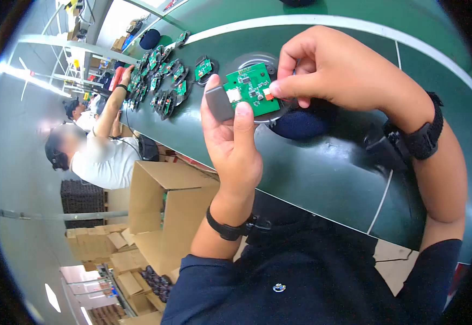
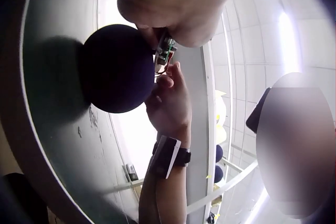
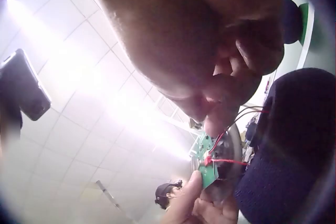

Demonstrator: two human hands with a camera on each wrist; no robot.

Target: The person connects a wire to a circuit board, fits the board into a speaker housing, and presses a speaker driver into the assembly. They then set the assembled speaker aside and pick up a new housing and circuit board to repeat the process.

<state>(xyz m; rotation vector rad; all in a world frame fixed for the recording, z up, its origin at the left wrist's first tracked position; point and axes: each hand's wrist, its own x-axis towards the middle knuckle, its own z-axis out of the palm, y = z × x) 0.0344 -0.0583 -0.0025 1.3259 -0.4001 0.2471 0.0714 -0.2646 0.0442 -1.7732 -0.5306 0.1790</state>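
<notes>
A green circuit board (image 1: 250, 88) with a grey block (image 1: 220, 104) at its left edge is gripped by my left hand (image 1: 231, 143), thumb on the board's front. My right hand (image 1: 322, 70) pinches at the red and white connector (image 1: 268, 94) on the board's right side. In the right wrist view, red wires run from the connector (image 3: 208, 160) toward a dark blue round part (image 3: 294, 150). That round part (image 2: 118, 69) stands beside the board (image 2: 167, 49) in the left wrist view. Behind the board lies a clear round rim (image 1: 244, 60).
Several boards on round dark bases (image 1: 163, 73) lie across the green table (image 1: 312, 173). An open cardboard box (image 1: 179, 216) stands beside the table's edge. A person in a white shirt (image 1: 109, 162) reaches to the pile. Another dark round part (image 1: 150, 39) sits farther off.
</notes>
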